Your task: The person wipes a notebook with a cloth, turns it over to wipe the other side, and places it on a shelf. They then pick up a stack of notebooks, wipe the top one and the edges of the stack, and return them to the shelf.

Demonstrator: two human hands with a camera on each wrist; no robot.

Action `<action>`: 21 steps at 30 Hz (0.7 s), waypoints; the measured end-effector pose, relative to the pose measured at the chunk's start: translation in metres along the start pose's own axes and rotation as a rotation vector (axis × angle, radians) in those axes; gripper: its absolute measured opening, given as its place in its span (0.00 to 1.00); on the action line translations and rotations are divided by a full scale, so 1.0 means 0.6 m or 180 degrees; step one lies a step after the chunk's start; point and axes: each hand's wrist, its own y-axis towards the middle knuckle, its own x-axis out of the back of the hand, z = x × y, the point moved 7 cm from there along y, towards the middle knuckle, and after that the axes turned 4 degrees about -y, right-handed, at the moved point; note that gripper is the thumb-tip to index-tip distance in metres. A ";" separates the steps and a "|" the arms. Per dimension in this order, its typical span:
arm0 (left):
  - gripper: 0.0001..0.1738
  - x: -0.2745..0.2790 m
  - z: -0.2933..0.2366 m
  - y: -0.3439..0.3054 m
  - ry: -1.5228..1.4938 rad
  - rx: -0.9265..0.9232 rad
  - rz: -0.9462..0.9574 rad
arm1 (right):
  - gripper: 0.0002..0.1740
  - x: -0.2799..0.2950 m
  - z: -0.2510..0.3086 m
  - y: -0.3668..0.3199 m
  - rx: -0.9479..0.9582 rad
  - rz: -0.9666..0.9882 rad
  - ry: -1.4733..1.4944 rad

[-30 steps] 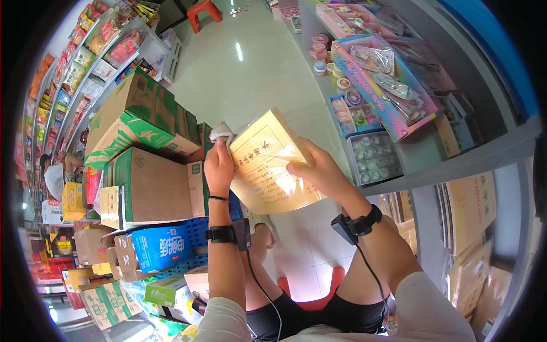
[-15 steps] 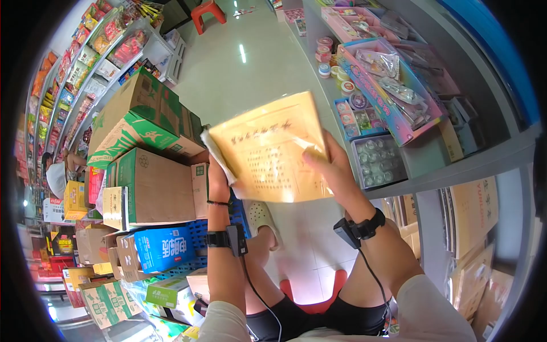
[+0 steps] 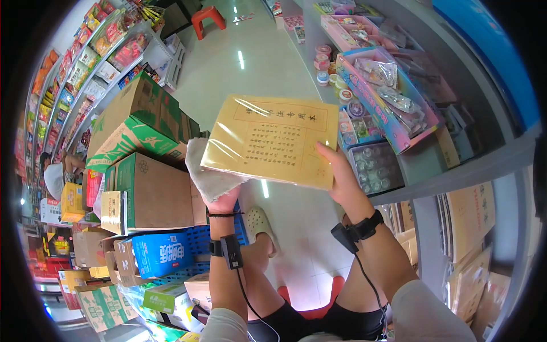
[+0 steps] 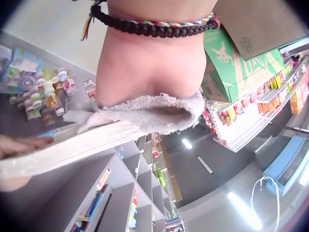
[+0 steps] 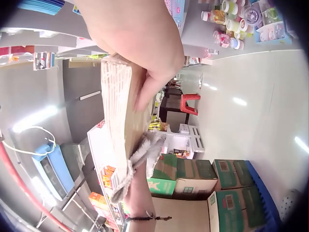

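A thick pack of yellow exercise books in shiny clear wrap is held up in front of me, its printed cover facing up. My right hand grips the pack's right edge, thumb on the cover. A grey cloth covers most of my left hand, which holds it at the pack's left edge. In the left wrist view the fuzzy cloth hides the left fingers and meets the white page edges. The right wrist view shows the right thumb lying along the cover.
Stacked cartons stand close on my left, with a blue box nearer me. A grey shelf holding toy trays and small jars runs along the right. Tiled floor lies ahead, with a red stool far off.
The pack has turned and levelled, so its cover now faces up more fully. The left hand has shifted with the cloth, which now spreads over it at the left edge. The right hand keeps its grip.
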 end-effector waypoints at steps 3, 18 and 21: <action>0.31 0.072 -0.008 0.000 -0.0765 -0.0156 0.0352 | 0.27 -0.020 -0.019 -0.009 -0.0189 0.0088 -0.0055; 0.36 0.331 0.005 -0.039 0.0651 0.0208 0.0166 | 0.29 -0.065 -0.053 -0.038 -0.0691 0.0212 -0.0379; 0.35 0.182 0.069 -0.048 -0.0527 0.0423 0.1217 | 0.28 -0.054 -0.049 -0.035 -0.0626 0.0108 -0.0449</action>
